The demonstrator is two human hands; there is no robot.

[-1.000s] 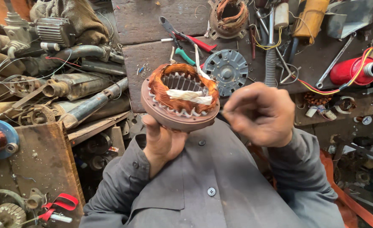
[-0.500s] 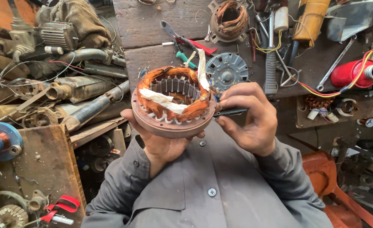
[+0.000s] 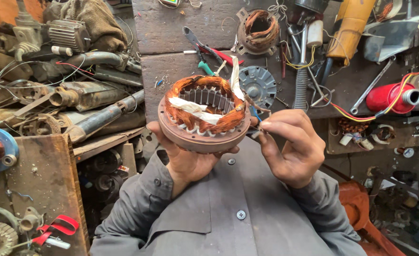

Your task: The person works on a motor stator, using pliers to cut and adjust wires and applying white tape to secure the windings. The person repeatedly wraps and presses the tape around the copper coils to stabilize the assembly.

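Since half a second ago the stator (image 3: 203,114) has tipped toward the camera and the right hand (image 3: 292,149) has drawn back to its 3 o'clock edge. Left hand (image 3: 188,159) cradles it from below at 6 o'clock, palm up, grip closed round the rim, held above the lap just short of the surface (image 3: 181,71). Right grip is pinched together on thin wire leads (image 3: 256,116), wrist cocked outward. Best keep the core steady and pull the leads gently, clear of the copper windings.
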